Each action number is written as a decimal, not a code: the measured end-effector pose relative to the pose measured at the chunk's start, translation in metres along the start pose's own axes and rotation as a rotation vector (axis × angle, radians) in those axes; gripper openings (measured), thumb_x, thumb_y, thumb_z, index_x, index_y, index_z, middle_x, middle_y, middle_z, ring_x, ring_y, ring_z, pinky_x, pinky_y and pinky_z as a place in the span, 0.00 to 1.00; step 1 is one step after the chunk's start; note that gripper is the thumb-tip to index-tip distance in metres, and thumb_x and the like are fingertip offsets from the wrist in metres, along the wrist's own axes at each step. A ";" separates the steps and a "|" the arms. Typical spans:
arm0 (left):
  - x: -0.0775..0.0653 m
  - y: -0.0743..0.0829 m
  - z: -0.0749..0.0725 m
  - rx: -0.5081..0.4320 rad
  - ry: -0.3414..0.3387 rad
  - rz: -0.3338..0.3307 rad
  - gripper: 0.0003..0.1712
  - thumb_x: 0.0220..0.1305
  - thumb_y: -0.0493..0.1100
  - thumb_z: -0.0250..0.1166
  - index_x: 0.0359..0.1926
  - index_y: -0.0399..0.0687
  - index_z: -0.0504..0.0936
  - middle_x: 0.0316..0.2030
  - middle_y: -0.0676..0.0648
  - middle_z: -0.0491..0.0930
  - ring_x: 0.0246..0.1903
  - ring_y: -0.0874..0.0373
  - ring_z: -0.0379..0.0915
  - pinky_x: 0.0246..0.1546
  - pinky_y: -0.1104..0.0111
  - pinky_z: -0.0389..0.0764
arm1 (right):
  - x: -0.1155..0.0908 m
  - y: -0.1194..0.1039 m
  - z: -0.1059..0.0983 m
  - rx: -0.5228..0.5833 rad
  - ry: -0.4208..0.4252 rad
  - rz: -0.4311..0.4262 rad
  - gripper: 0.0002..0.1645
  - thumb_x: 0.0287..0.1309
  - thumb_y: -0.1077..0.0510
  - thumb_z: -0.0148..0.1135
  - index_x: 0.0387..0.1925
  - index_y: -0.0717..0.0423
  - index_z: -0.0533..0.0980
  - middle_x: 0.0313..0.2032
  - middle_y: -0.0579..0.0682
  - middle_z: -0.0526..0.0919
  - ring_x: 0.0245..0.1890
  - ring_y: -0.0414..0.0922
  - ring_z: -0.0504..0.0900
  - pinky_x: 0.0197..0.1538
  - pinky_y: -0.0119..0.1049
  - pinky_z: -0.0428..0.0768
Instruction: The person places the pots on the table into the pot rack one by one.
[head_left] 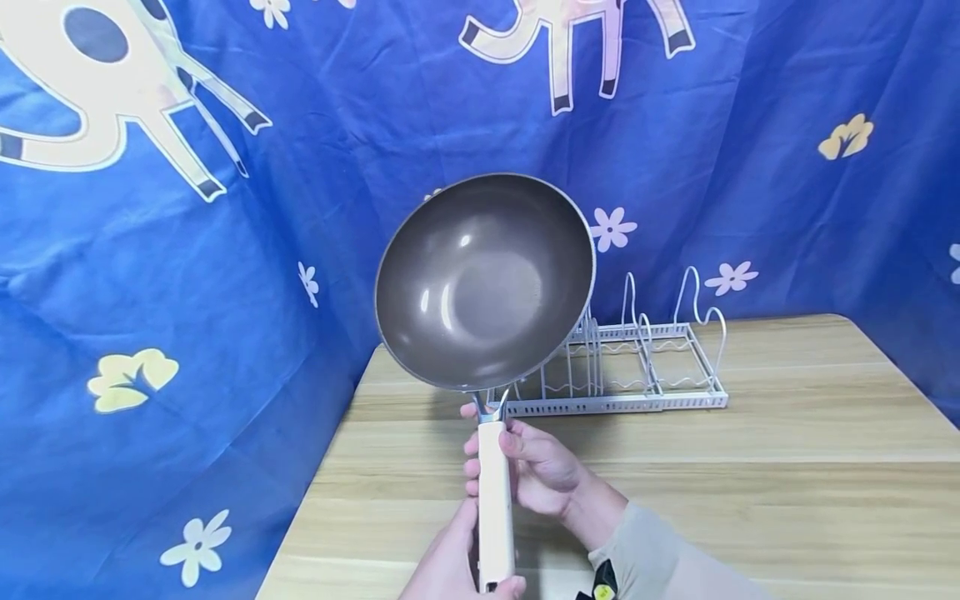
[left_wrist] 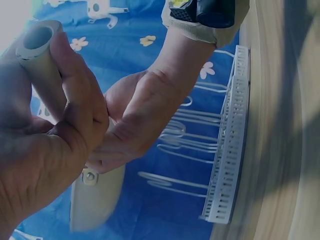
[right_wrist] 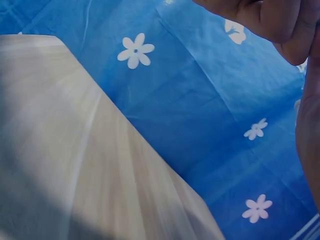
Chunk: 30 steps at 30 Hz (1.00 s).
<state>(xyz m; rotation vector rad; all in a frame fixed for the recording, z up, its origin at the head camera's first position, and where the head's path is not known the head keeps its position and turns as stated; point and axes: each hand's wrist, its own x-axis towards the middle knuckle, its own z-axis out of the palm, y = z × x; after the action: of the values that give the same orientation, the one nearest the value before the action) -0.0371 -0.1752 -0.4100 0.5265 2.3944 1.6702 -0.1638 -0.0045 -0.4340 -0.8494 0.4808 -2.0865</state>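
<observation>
I see pan [head_left: 487,283] up over left part of table [head_left: 787,467], inside facing me. Left hand [head_left: 448,557] grips near end of handle [head_left: 495,500]; right hand [head_left: 543,471] grasps it closer to pan. Rack [head_left: 615,405] at far side, partly behind pan; curtain [head_left: 450,100] beyond.

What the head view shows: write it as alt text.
Both hands hold up a pan by its pale handle, its dark inside facing the camera. Behind it, a wire rack stands on a wooden table before blue flowered fabric.
</observation>
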 end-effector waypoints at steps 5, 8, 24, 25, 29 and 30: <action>0.006 0.010 0.004 -0.076 -0.069 -0.037 0.51 0.56 0.40 0.74 0.77 0.36 0.61 0.40 0.55 0.84 0.39 0.68 0.82 0.41 0.71 0.84 | -0.010 -0.011 -0.001 -0.019 0.007 -0.003 0.29 0.79 0.51 0.61 0.75 0.41 0.68 0.55 0.43 0.89 0.53 0.41 0.90 0.64 0.42 0.87; 0.011 0.013 0.005 -0.102 -0.107 -0.037 0.49 0.56 0.38 0.74 0.76 0.35 0.62 0.41 0.54 0.84 0.39 0.67 0.83 0.41 0.71 0.85 | -0.017 -0.017 -0.001 -0.041 0.007 -0.011 0.29 0.80 0.53 0.59 0.76 0.41 0.66 0.55 0.43 0.88 0.54 0.41 0.90 0.65 0.43 0.87; 0.030 0.010 0.012 0.002 -0.220 0.010 0.38 0.62 0.39 0.74 0.71 0.52 0.69 0.42 0.52 0.84 0.41 0.71 0.80 0.44 0.74 0.84 | -0.048 -0.046 0.003 -0.224 0.122 -0.049 0.29 0.81 0.62 0.55 0.77 0.44 0.67 0.58 0.45 0.88 0.56 0.45 0.91 0.67 0.48 0.86; 0.030 0.011 0.012 0.012 -0.220 0.010 0.36 0.62 0.38 0.73 0.69 0.54 0.70 0.41 0.53 0.83 0.40 0.71 0.80 0.44 0.74 0.84 | -0.049 -0.047 0.004 -0.235 0.129 -0.056 0.29 0.81 0.63 0.55 0.77 0.45 0.67 0.58 0.45 0.88 0.55 0.45 0.92 0.67 0.47 0.87; 0.033 0.009 0.013 0.039 -0.214 0.012 0.34 0.62 0.37 0.72 0.66 0.59 0.72 0.38 0.55 0.81 0.37 0.71 0.79 0.41 0.74 0.84 | -0.053 -0.050 0.008 -0.309 0.201 -0.076 0.29 0.80 0.65 0.56 0.76 0.45 0.68 0.56 0.46 0.88 0.54 0.45 0.93 0.64 0.45 0.88; 0.034 0.009 0.013 0.047 -0.212 0.017 0.34 0.62 0.36 0.72 0.67 0.59 0.71 0.38 0.56 0.81 0.37 0.71 0.79 0.41 0.74 0.85 | -0.054 -0.050 0.009 -0.335 0.221 -0.081 0.30 0.80 0.65 0.56 0.76 0.46 0.68 0.56 0.46 0.88 0.53 0.45 0.93 0.64 0.44 0.88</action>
<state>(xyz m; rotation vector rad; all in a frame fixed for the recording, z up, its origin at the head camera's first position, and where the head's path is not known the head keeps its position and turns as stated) -0.0623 -0.1485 -0.4044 0.6952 2.2868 1.4856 -0.1609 0.0684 -0.4198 -0.8393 0.9496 -2.2212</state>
